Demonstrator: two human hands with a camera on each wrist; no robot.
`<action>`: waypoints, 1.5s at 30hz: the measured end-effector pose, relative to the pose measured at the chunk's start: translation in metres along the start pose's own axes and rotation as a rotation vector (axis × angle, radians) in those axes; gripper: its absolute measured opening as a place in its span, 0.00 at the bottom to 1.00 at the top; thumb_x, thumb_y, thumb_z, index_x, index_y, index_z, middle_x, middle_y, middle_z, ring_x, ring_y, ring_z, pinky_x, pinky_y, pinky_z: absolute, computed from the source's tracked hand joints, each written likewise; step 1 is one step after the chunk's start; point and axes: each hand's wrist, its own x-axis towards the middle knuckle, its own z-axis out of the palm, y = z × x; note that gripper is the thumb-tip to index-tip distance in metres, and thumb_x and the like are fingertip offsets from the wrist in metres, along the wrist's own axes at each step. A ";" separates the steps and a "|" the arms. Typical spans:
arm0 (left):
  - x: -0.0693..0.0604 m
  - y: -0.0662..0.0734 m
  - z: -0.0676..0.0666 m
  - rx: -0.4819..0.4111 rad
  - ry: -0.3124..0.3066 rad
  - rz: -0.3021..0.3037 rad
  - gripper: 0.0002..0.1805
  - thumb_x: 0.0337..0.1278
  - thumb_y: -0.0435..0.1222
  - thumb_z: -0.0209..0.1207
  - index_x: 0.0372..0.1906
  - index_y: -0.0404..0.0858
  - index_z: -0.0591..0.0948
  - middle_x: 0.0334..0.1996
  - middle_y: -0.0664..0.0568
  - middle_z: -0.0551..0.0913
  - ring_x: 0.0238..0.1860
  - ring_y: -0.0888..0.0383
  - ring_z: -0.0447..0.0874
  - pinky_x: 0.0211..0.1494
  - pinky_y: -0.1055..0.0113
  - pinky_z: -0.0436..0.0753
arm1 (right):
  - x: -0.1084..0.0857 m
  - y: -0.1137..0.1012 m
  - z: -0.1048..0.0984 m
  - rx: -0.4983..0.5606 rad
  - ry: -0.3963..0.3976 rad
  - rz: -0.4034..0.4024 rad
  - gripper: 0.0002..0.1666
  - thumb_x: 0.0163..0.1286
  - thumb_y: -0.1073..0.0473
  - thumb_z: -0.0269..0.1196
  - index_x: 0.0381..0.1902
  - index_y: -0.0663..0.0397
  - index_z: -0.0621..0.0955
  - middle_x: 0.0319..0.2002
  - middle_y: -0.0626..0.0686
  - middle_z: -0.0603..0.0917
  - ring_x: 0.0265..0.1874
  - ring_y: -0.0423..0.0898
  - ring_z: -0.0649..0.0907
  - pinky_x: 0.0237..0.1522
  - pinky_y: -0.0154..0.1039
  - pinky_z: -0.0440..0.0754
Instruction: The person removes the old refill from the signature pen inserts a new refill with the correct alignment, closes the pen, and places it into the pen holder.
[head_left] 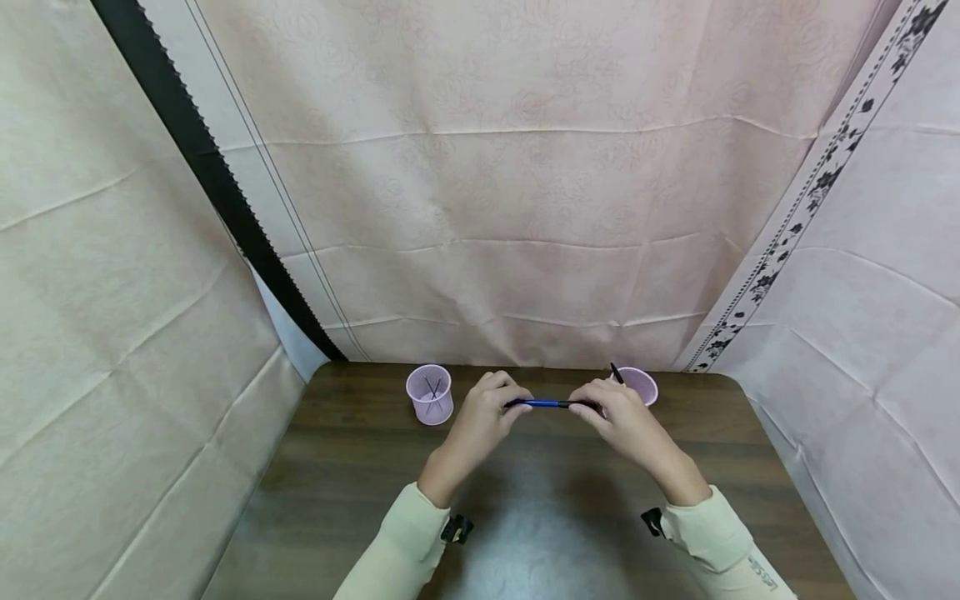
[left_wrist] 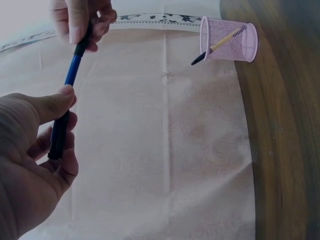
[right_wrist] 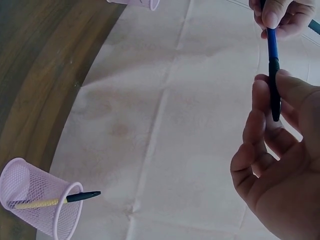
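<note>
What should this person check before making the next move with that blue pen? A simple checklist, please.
1. Left grip has one end of the blue-and-black pen: ok, pinched between thumb and fingers.
2. Right grip has the other end: ok, also pinched.
3. Left cup and right cup upright on the table: ok, both stand.
4. Right cup in full sight from the head camera: not ok, the right grip hides part of it.
5. Yellow-and-black pen inside the right cup: ok, leaning, dark end above the rim.
6. What the left cup holds: cannot tell, only thin dark lines show.
</note>
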 end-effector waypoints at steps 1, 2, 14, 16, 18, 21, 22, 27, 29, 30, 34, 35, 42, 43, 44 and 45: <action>0.000 0.000 0.000 0.000 0.000 0.001 0.04 0.57 0.33 0.73 0.38 0.42 0.91 0.34 0.55 0.82 0.40 0.58 0.78 0.41 0.68 0.80 | 0.000 0.000 0.001 0.004 0.011 -0.008 0.07 0.64 0.65 0.73 0.38 0.48 0.87 0.35 0.43 0.87 0.34 0.38 0.83 0.46 0.45 0.79; 0.000 0.000 0.000 0.001 0.000 0.002 0.04 0.57 0.33 0.73 0.38 0.42 0.91 0.34 0.55 0.83 0.40 0.57 0.78 0.42 0.68 0.80 | -0.001 0.000 0.001 0.006 0.021 -0.012 0.09 0.63 0.66 0.73 0.38 0.48 0.87 0.35 0.42 0.87 0.34 0.39 0.82 0.44 0.42 0.77; 0.001 0.000 0.001 -0.008 0.014 0.007 0.05 0.56 0.33 0.73 0.37 0.42 0.90 0.34 0.55 0.83 0.39 0.58 0.78 0.41 0.68 0.80 | -0.002 -0.001 0.006 -0.016 0.079 -0.020 0.15 0.59 0.69 0.75 0.38 0.49 0.84 0.36 0.42 0.85 0.37 0.40 0.80 0.41 0.33 0.76; 0.001 -0.001 0.001 -0.007 0.014 0.007 0.04 0.56 0.33 0.73 0.37 0.42 0.90 0.34 0.55 0.83 0.39 0.58 0.78 0.41 0.68 0.80 | -0.002 -0.002 0.006 -0.016 0.079 -0.013 0.15 0.58 0.69 0.76 0.38 0.49 0.83 0.35 0.42 0.84 0.37 0.39 0.80 0.41 0.33 0.76; 0.001 0.000 0.001 -0.007 0.018 0.008 0.05 0.56 0.33 0.73 0.37 0.41 0.90 0.34 0.55 0.82 0.39 0.58 0.78 0.41 0.68 0.80 | -0.002 -0.003 0.006 -0.015 0.072 -0.001 0.15 0.58 0.69 0.76 0.39 0.50 0.83 0.35 0.42 0.84 0.36 0.39 0.80 0.40 0.34 0.77; 0.001 0.000 0.002 -0.013 0.023 0.012 0.06 0.54 0.31 0.74 0.37 0.41 0.90 0.33 0.54 0.82 0.38 0.57 0.78 0.41 0.68 0.80 | -0.002 -0.004 0.005 -0.006 0.046 0.026 0.16 0.58 0.68 0.77 0.40 0.51 0.83 0.35 0.43 0.84 0.35 0.39 0.82 0.39 0.36 0.80; 0.001 0.000 0.002 -0.014 0.023 0.013 0.06 0.54 0.31 0.74 0.37 0.41 0.90 0.33 0.54 0.82 0.38 0.57 0.78 0.41 0.68 0.80 | -0.002 -0.004 0.004 -0.002 0.035 0.037 0.16 0.58 0.66 0.77 0.41 0.52 0.83 0.35 0.43 0.85 0.36 0.39 0.82 0.39 0.37 0.81; 0.000 0.000 0.002 -0.006 0.018 0.011 0.06 0.54 0.32 0.74 0.38 0.41 0.91 0.34 0.55 0.82 0.38 0.57 0.78 0.40 0.69 0.79 | 0.000 -0.004 0.002 0.025 -0.009 0.070 0.16 0.61 0.62 0.76 0.46 0.53 0.84 0.39 0.46 0.88 0.38 0.40 0.86 0.41 0.40 0.85; 0.000 0.000 0.003 0.001 0.015 0.010 0.06 0.55 0.32 0.74 0.38 0.42 0.91 0.34 0.55 0.82 0.38 0.58 0.78 0.40 0.68 0.79 | 0.001 -0.004 0.001 0.033 -0.018 0.070 0.14 0.64 0.62 0.75 0.46 0.52 0.85 0.41 0.46 0.88 0.39 0.41 0.85 0.41 0.40 0.84; 0.000 0.000 0.003 0.003 0.014 0.010 0.06 0.55 0.32 0.74 0.38 0.42 0.91 0.34 0.55 0.82 0.38 0.58 0.78 0.40 0.68 0.79 | 0.001 -0.004 0.001 0.033 -0.021 0.066 0.13 0.65 0.62 0.74 0.46 0.52 0.86 0.41 0.46 0.88 0.39 0.40 0.84 0.41 0.39 0.84; 0.001 0.000 0.003 0.008 0.010 0.007 0.05 0.55 0.32 0.73 0.38 0.42 0.91 0.34 0.55 0.82 0.38 0.58 0.77 0.40 0.68 0.79 | 0.004 -0.005 -0.001 0.016 -0.026 0.024 0.07 0.67 0.62 0.71 0.43 0.51 0.89 0.40 0.44 0.88 0.39 0.41 0.83 0.40 0.39 0.81; 0.001 0.000 0.003 0.008 0.009 0.006 0.06 0.55 0.32 0.74 0.38 0.42 0.91 0.34 0.55 0.82 0.38 0.58 0.77 0.40 0.68 0.79 | 0.005 -0.005 -0.001 0.008 -0.026 0.010 0.07 0.67 0.63 0.71 0.43 0.51 0.89 0.39 0.44 0.88 0.39 0.41 0.83 0.40 0.40 0.81; 0.001 -0.001 0.003 -0.002 0.012 0.004 0.06 0.54 0.31 0.74 0.38 0.41 0.91 0.34 0.55 0.82 0.38 0.57 0.78 0.40 0.67 0.79 | 0.008 -0.005 0.000 -0.021 -0.023 -0.049 0.07 0.64 0.65 0.73 0.40 0.52 0.88 0.37 0.45 0.86 0.38 0.42 0.82 0.41 0.41 0.80; 0.001 -0.001 0.002 -0.003 0.014 0.005 0.06 0.55 0.31 0.74 0.38 0.41 0.91 0.34 0.55 0.82 0.38 0.57 0.78 0.40 0.67 0.79 | 0.008 -0.006 0.000 -0.023 -0.024 -0.047 0.07 0.64 0.65 0.73 0.39 0.51 0.87 0.37 0.45 0.86 0.38 0.42 0.82 0.42 0.41 0.80; 0.001 -0.001 0.002 -0.002 0.015 0.006 0.06 0.55 0.31 0.74 0.38 0.41 0.91 0.34 0.55 0.82 0.38 0.57 0.78 0.40 0.67 0.79 | 0.008 -0.006 0.000 -0.026 -0.025 -0.042 0.08 0.64 0.65 0.73 0.39 0.51 0.86 0.37 0.45 0.85 0.38 0.42 0.81 0.42 0.41 0.80; 0.001 -0.002 0.002 -0.002 0.016 0.006 0.06 0.55 0.32 0.74 0.38 0.41 0.91 0.34 0.55 0.82 0.39 0.57 0.78 0.40 0.67 0.80 | 0.008 -0.006 0.000 -0.030 -0.027 -0.037 0.09 0.63 0.66 0.74 0.39 0.51 0.86 0.37 0.44 0.85 0.38 0.41 0.81 0.42 0.41 0.80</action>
